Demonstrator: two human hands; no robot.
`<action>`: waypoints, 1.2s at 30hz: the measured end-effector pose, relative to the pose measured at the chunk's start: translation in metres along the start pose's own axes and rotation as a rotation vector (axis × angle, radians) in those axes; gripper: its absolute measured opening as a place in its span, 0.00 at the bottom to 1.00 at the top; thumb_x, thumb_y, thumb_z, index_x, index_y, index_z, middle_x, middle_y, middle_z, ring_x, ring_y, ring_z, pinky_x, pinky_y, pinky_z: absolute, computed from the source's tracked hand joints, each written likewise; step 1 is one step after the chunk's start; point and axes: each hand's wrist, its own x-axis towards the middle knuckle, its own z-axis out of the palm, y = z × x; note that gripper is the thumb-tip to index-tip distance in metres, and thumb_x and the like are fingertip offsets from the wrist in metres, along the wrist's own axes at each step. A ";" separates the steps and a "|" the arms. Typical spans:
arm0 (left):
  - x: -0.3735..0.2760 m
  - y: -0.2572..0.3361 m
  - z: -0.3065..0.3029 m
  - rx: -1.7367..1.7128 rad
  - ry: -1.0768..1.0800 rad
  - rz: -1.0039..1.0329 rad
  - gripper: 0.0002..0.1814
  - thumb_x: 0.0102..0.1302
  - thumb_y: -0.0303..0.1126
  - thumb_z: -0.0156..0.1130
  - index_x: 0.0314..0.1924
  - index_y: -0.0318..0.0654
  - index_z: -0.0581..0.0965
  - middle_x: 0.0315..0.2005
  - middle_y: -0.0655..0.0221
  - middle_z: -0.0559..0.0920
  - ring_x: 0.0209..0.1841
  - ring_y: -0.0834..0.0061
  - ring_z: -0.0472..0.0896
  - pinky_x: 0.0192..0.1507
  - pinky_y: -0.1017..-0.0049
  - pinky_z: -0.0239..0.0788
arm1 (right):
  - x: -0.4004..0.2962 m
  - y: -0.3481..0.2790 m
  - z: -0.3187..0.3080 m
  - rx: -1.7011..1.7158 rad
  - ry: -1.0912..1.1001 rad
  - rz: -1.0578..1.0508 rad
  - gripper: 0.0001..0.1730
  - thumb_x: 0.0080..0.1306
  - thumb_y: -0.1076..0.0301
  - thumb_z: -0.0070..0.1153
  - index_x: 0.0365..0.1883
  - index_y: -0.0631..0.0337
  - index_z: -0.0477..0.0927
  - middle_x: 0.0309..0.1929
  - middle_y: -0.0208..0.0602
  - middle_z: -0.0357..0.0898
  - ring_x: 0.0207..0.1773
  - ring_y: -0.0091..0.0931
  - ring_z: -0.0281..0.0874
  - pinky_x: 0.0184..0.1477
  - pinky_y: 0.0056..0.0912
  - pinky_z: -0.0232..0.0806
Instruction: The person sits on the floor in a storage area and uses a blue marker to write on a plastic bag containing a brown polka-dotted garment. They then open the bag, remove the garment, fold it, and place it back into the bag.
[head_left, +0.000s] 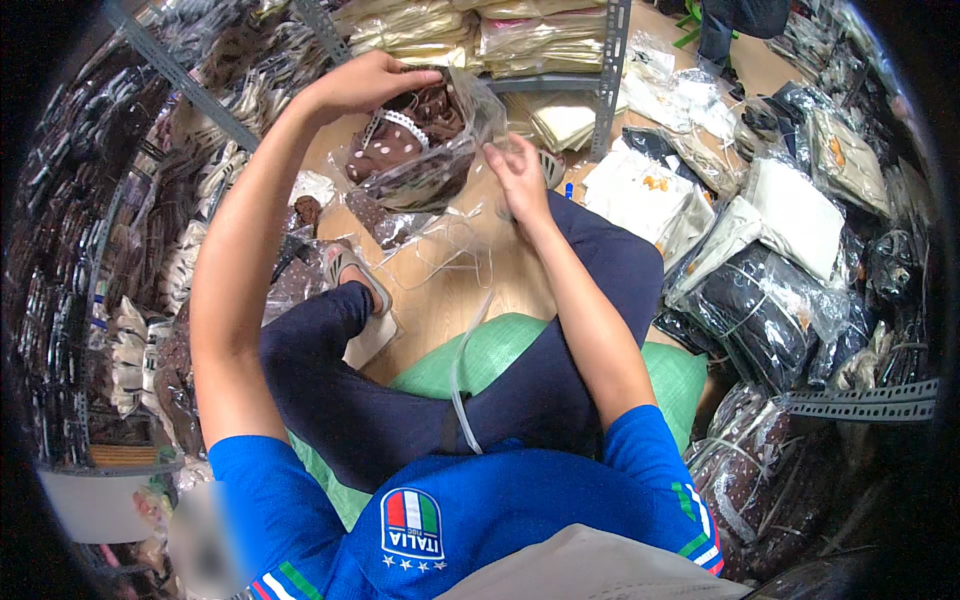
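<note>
A brown polka-dot garment with white lace trim (394, 146) lies partly inside a clear plastic bag (476, 112) in front of me. My left hand (379, 82) is at the far side of this bundle, its fingers over the dark cloth; whether they grip it is not plain. At the bag's right edge is my right hand (519, 176), with thumb and fingers pinched on the plastic. Thin white ties (454, 247) lie loose on the wooden floor just below the bundle.
Metal shelving (611, 75) holds stacked pale yellow bagged packs (544, 37). Bagged white and black garments (795, 217) are heaped at the right. Dense rows of bagged clothes (52, 285) fill the left. A green woven sack (480, 352) lies beneath me, and a blue marker (569, 190) is near my knee.
</note>
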 end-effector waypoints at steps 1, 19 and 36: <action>-0.002 -0.006 -0.001 -0.027 0.071 0.023 0.30 0.67 0.59 0.62 0.24 0.36 0.82 0.12 0.81 0.68 0.16 0.86 0.63 0.18 0.77 0.53 | -0.005 -0.008 0.004 -0.063 0.165 -0.031 0.47 0.57 0.47 0.74 0.65 0.63 0.65 0.62 0.48 0.73 0.63 0.36 0.73 0.64 0.41 0.64; 0.026 -0.082 0.083 -0.133 -0.061 0.097 0.27 0.55 0.54 0.75 0.41 0.36 0.87 0.22 0.61 0.84 0.24 0.73 0.80 0.34 0.70 0.73 | -0.009 0.003 0.046 -0.151 -0.147 0.331 0.33 0.69 0.52 0.62 0.61 0.71 0.71 0.47 0.48 0.83 0.47 0.29 0.84 0.49 0.30 0.75; 0.001 -0.110 0.092 -0.294 0.108 0.140 0.21 0.64 0.44 0.70 0.48 0.34 0.83 0.40 0.67 0.87 0.42 0.81 0.83 0.48 0.76 0.74 | -0.033 0.027 0.026 -0.081 -0.058 0.380 0.17 0.73 0.64 0.55 0.49 0.71 0.80 0.36 0.42 0.84 0.36 0.30 0.85 0.43 0.31 0.78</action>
